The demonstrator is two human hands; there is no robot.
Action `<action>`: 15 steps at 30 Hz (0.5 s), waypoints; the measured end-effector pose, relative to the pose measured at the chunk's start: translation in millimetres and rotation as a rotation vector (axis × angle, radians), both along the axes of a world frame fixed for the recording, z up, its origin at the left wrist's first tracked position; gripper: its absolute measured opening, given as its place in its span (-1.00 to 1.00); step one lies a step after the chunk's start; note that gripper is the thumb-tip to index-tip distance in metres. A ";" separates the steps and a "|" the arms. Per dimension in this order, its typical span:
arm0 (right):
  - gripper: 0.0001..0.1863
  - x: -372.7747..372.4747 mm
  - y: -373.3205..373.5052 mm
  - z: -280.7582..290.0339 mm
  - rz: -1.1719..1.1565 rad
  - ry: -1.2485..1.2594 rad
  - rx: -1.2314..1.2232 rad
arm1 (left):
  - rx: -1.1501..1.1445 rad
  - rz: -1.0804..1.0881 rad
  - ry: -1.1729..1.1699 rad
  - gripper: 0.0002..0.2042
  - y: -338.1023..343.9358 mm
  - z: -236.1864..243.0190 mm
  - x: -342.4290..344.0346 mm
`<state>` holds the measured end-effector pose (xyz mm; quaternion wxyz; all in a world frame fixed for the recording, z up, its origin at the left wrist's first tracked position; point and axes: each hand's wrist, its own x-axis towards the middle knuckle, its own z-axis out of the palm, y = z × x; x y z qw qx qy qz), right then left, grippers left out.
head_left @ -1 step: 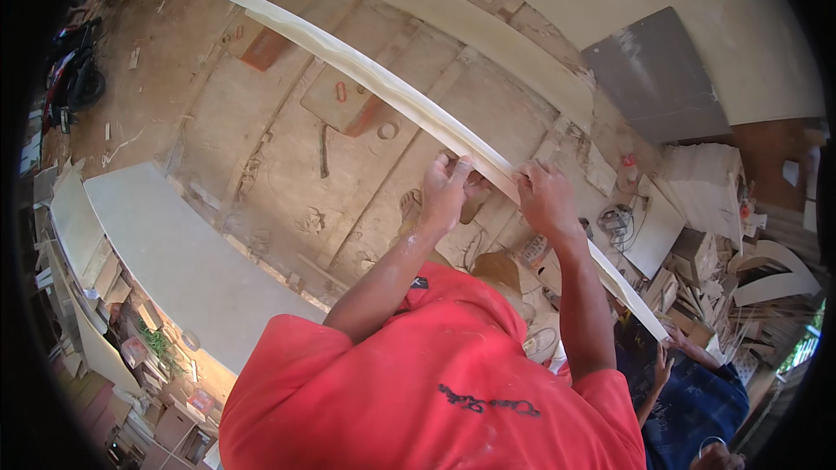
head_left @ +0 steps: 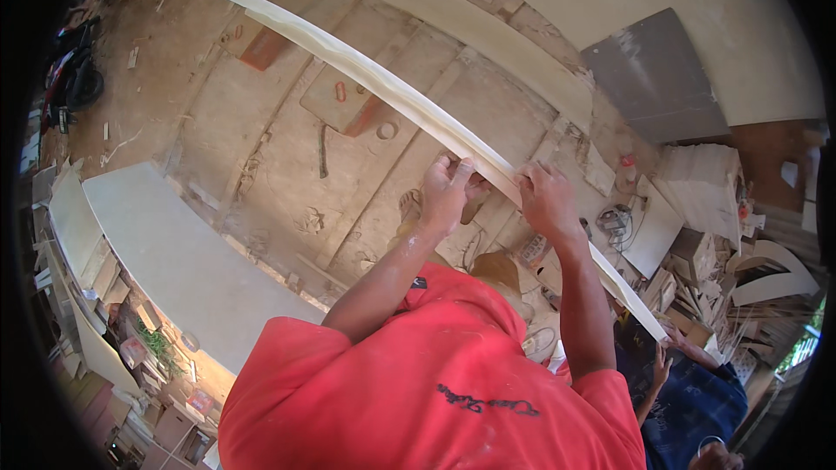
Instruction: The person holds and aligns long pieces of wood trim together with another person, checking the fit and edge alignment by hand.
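Observation:
A long, narrow pale wooden strip (head_left: 387, 85) runs slantwise from the far left down to the lower right, with an uneven, wavy lower edge along part of it. My left hand (head_left: 448, 194) grips it near the middle, thumb against its near side. Just to the right, my right hand (head_left: 549, 198) is closed over the same strip, fingers curled at its edge. Some of my fingertips are hidden behind it. At the lower right end, another person's hand (head_left: 665, 364) touches the strip.
Beneath the strip lie boards and a block (head_left: 341, 103) with a red side. A large pale panel (head_left: 187, 239) is at the left. A grey sheet (head_left: 655, 77) lies at the upper right. Stacked boards (head_left: 699, 190), a corded power tool (head_left: 615, 223) and wood offcuts crowd the right.

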<state>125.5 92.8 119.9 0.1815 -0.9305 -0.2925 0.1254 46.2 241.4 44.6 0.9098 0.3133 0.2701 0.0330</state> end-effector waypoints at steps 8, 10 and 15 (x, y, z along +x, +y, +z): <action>-0.80 3.1 14.9 24.4 -0.071 0.260 -0.066 | -0.003 -0.170 0.104 -0.71 38.0 4.0 -5.4; -0.76 3.7 32.5 25.7 -0.095 0.230 -0.035 | 0.046 -0.140 0.130 -0.70 57.7 4.6 -2.0; -0.77 7.2 122.4 12.6 0.047 -0.154 0.066 | 0.155 -0.013 0.154 -0.71 110.2 7.2 9.6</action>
